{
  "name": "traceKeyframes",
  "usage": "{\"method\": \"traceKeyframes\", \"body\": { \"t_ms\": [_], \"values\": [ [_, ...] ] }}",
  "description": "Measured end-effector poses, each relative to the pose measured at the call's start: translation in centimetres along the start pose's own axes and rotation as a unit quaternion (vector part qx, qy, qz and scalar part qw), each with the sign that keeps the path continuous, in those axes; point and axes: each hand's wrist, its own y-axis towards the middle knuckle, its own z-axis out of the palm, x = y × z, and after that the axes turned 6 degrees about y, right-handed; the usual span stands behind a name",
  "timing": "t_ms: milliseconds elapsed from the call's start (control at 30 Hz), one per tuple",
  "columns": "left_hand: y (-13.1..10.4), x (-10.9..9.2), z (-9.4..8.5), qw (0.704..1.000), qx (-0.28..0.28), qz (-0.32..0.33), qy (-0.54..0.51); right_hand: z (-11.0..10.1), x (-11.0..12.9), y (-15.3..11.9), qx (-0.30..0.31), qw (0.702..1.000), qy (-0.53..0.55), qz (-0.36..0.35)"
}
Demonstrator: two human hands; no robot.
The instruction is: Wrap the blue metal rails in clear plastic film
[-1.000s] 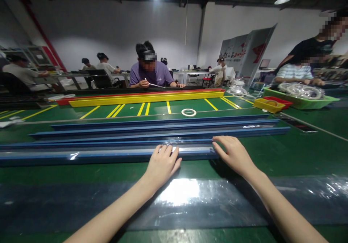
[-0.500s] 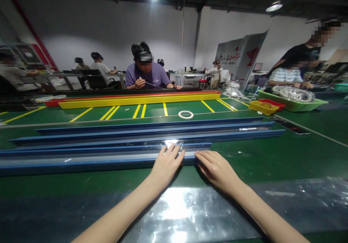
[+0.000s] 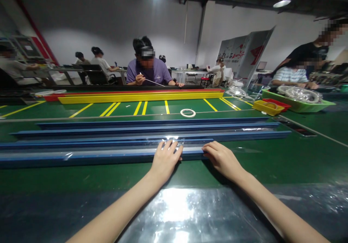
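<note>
A long blue channel strip [image 3: 108,157] lies crosswise before me, with a pale band along its inside. My left hand [image 3: 166,159] rests over it, fingers apart and reaching across the channel; some clear film glints at the fingertips. Close to the strip's right end, my right hand [image 3: 221,159] has its fingers together, pinching the near edge; the thumb side is partly hidden. Further back, more blue channel strips [image 3: 231,137] lie roughly parallel. Thin clear film [image 3: 247,150] trails to the right of my right hand.
Shiny clear sheeting [image 3: 141,214] covers the near table. A white ring [image 3: 187,113], yellow strips [image 3: 108,98], a yellow tray [image 3: 268,108], a green tray [image 3: 307,106] with coiled tubing and a phone-like dark slab [image 3: 301,129] lie beyond. A person in purple [image 3: 160,71] works opposite.
My right hand has slid a little to the right along the blue strip, widening the gap between my hands. My left hand stays on the strip. The view has shifted slightly.
</note>
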Motion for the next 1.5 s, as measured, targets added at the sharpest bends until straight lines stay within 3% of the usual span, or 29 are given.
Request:
{"method": "traceKeyframes", "body": {
  "t_ms": [200, 333, 500, 700, 767, 867, 967, 1067, 1300, 1500],
  "values": [
    [-0.7, -0.2, 1.2, 0.996, -0.072, 0.014, 0.042, 1.4, -0.3, -0.5, -0.11, 0.993, -0.039, 0.0],
    [-1.0, -0.4, 0.9, 0.997, -0.071, -0.035, 0.015, 0.7, -0.7, -1.4, -0.148, 0.985, -0.08, 0.031],
    [-1.0, -0.4, 0.6, 0.995, -0.07, -0.072, -0.005, 0.2, -1.2, -2.2, -0.129, 0.988, -0.07, 0.05],
    [-1.1, -0.7, 0.7, 0.994, -0.07, 0.07, -0.048, 0.9, 0.5, -1.6, -0.065, 0.996, -0.013, -0.063],
    [-1.1, -0.8, 0.8, 0.993, -0.055, 0.089, -0.051, 0.7, 0.8, -1.5, -0.056, 0.994, -0.003, -0.095],
    [-1.1, -0.7, 0.7, 0.996, -0.054, 0.055, -0.04, 0.1, 0.3, -1.6, -0.085, 0.993, -0.019, -0.084],
    [-1.0, -0.6, 0.4, 0.998, -0.057, -0.011, -0.015, -0.4, -0.6, -1.9, -0.119, 0.991, -0.05, -0.023],
    [-1.0, -0.6, 0.2, 0.997, -0.054, -0.059, 0.001, -0.3, -0.9, -2.2, -0.115, 0.991, -0.064, 0.016],
    [-1.1, -0.5, 0.6, 0.997, -0.068, 0.034, -0.032, 0.5, 0.2, -1.9, -0.031, 0.995, -0.035, -0.09],
    [-1.1, -0.5, 0.6, 0.998, -0.061, 0.003, -0.016, -1.2, -1.3, -2.1, -0.049, 0.996, -0.04, -0.069]
  ]
}}
